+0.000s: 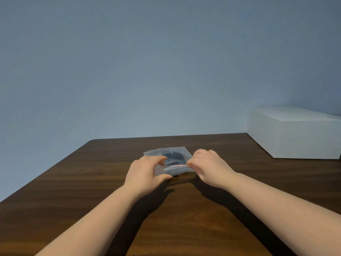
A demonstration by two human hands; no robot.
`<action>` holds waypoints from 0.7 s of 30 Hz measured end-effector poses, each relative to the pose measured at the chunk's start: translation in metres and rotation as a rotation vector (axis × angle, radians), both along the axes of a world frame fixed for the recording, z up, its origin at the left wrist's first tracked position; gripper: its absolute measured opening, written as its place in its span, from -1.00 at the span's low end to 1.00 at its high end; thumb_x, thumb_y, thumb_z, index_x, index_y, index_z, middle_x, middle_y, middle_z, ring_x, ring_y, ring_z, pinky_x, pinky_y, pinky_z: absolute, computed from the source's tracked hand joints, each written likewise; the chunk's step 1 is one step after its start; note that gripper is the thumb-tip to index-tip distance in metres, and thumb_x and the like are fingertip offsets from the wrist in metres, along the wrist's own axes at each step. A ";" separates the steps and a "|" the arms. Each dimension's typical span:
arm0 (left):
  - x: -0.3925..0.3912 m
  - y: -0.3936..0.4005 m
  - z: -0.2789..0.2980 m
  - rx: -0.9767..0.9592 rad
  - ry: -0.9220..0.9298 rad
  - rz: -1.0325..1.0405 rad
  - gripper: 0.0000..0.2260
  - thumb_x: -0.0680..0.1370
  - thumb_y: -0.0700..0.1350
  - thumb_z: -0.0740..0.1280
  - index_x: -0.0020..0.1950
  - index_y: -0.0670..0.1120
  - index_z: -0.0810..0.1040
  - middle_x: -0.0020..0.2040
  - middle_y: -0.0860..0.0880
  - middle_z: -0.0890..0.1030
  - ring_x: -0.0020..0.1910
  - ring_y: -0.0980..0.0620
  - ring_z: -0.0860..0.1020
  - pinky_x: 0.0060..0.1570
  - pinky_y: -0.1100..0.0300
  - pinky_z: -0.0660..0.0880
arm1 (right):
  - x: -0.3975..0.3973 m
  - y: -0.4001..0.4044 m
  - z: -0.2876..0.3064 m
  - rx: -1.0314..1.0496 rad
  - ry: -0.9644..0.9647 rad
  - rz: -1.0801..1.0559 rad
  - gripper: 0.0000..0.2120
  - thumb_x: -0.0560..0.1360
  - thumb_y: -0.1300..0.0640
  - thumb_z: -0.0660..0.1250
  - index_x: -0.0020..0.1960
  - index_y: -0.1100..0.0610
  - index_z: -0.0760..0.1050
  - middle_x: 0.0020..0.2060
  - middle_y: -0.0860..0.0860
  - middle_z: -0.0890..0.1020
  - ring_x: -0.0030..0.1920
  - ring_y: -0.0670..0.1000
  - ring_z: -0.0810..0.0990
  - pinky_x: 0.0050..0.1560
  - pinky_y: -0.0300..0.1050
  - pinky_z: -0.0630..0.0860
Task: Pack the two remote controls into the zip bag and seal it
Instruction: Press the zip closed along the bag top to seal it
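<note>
Right hand [208,166] pinches the red seal strip [176,165] at the right end of the bag [167,159], fingers closed on it. Left hand [145,172] grips the bag's left end, thumb under the near edge and fingers curled over the top. Bag lies flat on the table [73,182], just below centre of frame. Dark remotes [173,156] show through the plastic, inside; whether both are there cannot be confirmed. Step in hand, by judgement: sealing. Next move calls for pressing along the strip end to end while the other hand anchors the bag. White box [295,132] stands at right, well apart.
</note>
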State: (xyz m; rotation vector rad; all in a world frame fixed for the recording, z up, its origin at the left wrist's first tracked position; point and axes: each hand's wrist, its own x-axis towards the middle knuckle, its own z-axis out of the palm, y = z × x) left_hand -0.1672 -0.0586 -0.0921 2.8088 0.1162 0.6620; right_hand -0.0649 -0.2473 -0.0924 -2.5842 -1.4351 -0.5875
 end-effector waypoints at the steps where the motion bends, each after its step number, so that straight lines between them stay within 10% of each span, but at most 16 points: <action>1: 0.004 -0.004 0.000 0.060 -0.003 -0.003 -0.66 0.46 0.13 0.35 0.21 0.09 0.54 0.14 0.11 0.63 0.15 0.07 0.51 0.18 0.06 0.48 | 0.000 0.000 0.002 0.015 0.020 0.003 -0.79 0.57 0.11 0.24 0.18 0.03 0.53 0.12 -0.01 0.59 0.22 0.01 0.43 0.21 -0.05 0.36; 21: 0.018 -0.001 -0.006 -0.292 -0.091 -0.060 -0.89 0.45 -0.06 0.42 -0.05 -0.01 0.64 -0.20 0.10 0.56 -0.24 0.17 0.48 -0.26 0.36 0.39 | 0.001 0.027 0.005 0.169 0.151 0.077 -0.79 0.53 -0.01 0.29 0.07 0.03 0.64 -0.03 -0.04 0.66 0.09 -0.04 0.45 0.15 -0.04 0.39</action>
